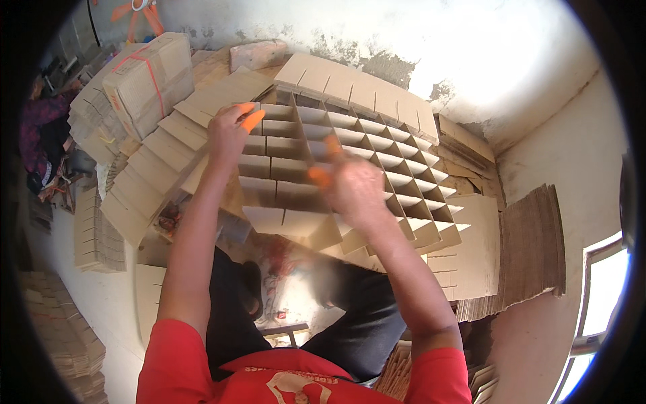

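A grid of interlocked cardboard divider strips (291, 195) stands tilted in front of me, its slotted strips crossing to form rows of cells. My left hand (231, 129) is at the grid's far left corner, orange covers on its finger and thumb, which close on the end of a strip. Over the middle of the grid is my right hand (355, 180), smeared by motion. Two orange-covered fingertips show on it beside a long cross strip, but whether they grip it cannot be made out. On the left side, the grid's strips have free ends.
A fanned row of cardboard sheets (158, 151) lies left of the grid. Behind it rests a stack of slotted strips (356, 91). More stacked cardboard (531, 246) stands at right. A strapped carton (149, 84) sits far left, near another person (44, 131).
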Demonstrator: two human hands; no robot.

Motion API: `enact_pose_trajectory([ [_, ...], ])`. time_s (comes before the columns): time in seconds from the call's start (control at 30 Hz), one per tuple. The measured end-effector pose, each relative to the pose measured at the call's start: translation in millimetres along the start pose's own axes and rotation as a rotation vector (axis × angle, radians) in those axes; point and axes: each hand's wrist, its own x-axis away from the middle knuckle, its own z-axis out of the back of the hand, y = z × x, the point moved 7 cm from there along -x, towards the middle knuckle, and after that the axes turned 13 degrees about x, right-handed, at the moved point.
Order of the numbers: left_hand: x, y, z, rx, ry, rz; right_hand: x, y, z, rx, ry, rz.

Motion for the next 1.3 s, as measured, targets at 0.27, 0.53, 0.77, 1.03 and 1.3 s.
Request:
enact_pose_trajectory([
  [0.27, 40.4, -42.1, 15.8, 0.614, -0.165, 0.490, 1.2, -0.9, -32.7, -0.017, -0.132, 0.003],
  [0.53, 89.6, -96.0, 34.6, 0.972, 0.282, 0.493, -19.0, 9.4, -18.4, -0.258, 0.017, 0.019],
  [0.77, 84.5, -132.7, 14.2, 0.659, -0.114, 0.656, -61.4, 3.5, -74.8, -0.105, -0.271, -0.234],
  [1.03, 74.8, -105.8, -3.6, 0.829, -0.254, 0.595, -65.5, 17.5, -73.0, 0.087, -0.231, -0.372],
  [1.3, 99.0, -123.4, -17.3, 1.032, -0.118, 0.678, -83.4, 9.6, -89.9, 0.075, -0.406, -0.301],
])
